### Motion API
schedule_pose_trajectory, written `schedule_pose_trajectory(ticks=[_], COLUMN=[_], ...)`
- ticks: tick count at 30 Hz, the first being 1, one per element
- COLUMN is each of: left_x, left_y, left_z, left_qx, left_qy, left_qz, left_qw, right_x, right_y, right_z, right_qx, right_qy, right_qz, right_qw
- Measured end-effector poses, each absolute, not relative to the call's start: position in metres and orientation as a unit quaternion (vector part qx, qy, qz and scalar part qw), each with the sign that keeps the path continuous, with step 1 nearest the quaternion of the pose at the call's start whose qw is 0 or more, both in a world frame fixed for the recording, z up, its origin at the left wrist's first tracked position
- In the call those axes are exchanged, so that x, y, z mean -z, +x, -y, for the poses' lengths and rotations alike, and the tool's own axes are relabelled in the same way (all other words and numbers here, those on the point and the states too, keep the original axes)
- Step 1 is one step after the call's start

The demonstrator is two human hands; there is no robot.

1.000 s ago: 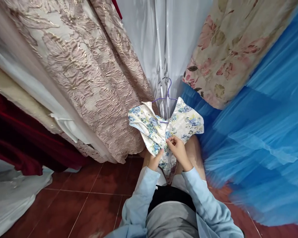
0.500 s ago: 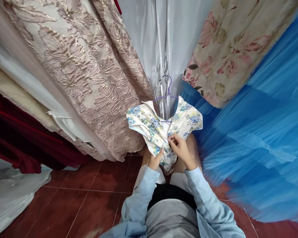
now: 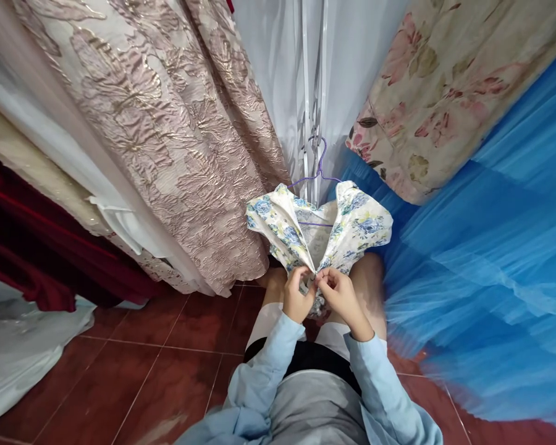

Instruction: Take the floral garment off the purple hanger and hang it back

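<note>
A white dress [image 3: 359, 219] with blue and yellow flowers hangs on a purple wire hanger [image 3: 321, 170] in front of my knees. Its neck opening is spread in a V, and the hanger's bar shows inside it. At the bottom of the V, my left hand [image 3: 299, 298] pinches the left edge of the cloth. My right hand [image 3: 339, 293] grips the right edge there, fingertips almost against those of the left. Whatever fastener lies between the fingertips is too small to make out. The lower part of the dress hangs below my hands, partly hidden by them.
Pink brocade cloth [image 3: 167, 136] hangs at the left, with dark red cloth [image 3: 37, 247] farther left. White cloth with ribbons [image 3: 278, 68] hangs behind the hanger. Cream floral cloth [image 3: 426, 123] and blue tulle [image 3: 482, 272] hang at the right. Red tiles [image 3: 176, 377] cover the floor.
My left hand has moved up from the dress's lower side to its front opening, beside my right hand. The right hand has moved slightly down, and the neck opening is spread wider.
</note>
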State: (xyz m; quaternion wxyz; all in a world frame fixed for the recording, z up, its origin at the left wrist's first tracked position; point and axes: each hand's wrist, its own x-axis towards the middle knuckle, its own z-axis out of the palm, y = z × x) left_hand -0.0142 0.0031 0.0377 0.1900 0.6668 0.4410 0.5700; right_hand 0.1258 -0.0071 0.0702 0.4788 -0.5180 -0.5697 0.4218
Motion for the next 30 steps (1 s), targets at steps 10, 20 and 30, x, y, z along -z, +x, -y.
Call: schedule_pose_trajectory(ticks=[10,20,30], left_x=[-0.036,-0.035,-0.037], left_y=[-0.004,-0.006,-0.012], left_z=[0.0,0.012,0.01], left_qx=[-0.546,-0.564,-0.558], left_qy=[0.693,0.693,0.689], left_qz=[-0.439,-0.416,-0.411], left_qw=[0.168,0.168,0.214], right_x=[-0.074,-0.081,-0.089], right_y=[0.139,0.146,0.147], right_z=[0.002,0.004,0.006], right_qx=[-0.65,-0.657,-0.362], right_qy=[-0.443,-0.45,-0.538], right_qz=[0.408,0.448,0.654], right_qw=[0.463,0.406,0.39])
